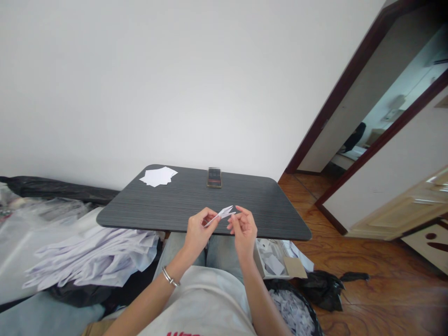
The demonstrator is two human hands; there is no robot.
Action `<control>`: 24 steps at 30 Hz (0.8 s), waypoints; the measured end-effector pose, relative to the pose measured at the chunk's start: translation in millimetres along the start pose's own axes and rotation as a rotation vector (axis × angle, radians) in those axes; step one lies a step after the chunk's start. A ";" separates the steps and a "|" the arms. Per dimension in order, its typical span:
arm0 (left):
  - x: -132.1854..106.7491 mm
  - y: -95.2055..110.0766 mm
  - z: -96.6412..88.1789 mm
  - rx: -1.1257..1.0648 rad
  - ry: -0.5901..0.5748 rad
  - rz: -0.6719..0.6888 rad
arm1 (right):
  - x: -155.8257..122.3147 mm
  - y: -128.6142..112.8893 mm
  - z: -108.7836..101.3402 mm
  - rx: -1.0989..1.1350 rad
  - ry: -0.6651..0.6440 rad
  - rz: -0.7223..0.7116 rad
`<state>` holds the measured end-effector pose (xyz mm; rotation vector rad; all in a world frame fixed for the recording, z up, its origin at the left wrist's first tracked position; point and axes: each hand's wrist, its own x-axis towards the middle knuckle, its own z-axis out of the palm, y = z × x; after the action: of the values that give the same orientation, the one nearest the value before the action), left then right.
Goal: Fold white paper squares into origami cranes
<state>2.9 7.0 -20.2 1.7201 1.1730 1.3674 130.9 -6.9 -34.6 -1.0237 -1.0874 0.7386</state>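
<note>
Your L hand [199, 227] has the folded paper [226, 213] pinched btwn thumb and fingers, near its lower end; that grip's narrow and full. Your R hand [245, 228] is right at the paper's other end, fingers loosely curled; can't tell if they're pinching it or just brushing it. The paper's in the air over the near edge of the table [168, 200], split tips pointing up and to the R.

Risks, my guess: squeeze too hard w/ L and the thin folds could crush; too loose and they could spring open. A sharp R tug could tear a tip or twist it out of your L. If it slips, the edge is v. close, so it might drop to your lap or the box [258, 261] by your R leg.

Pose: both forearms reach fwd from your body, wrists raised, hands nearly meeting abt mid-table. Phone [214, 177] and paper stack [158, 176] sit farther back, well apart from your hands.
</note>
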 end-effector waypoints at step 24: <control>0.0 2.3 -3.3 -0.033 -0.011 0.209 | 5.4 13.7 -0.3 0.161 -0.239 0.095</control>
<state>0.2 5.9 -17.4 1.8662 0.9800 1.4886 133.0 2.8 -45.4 -0.8686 -1.1683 1.0291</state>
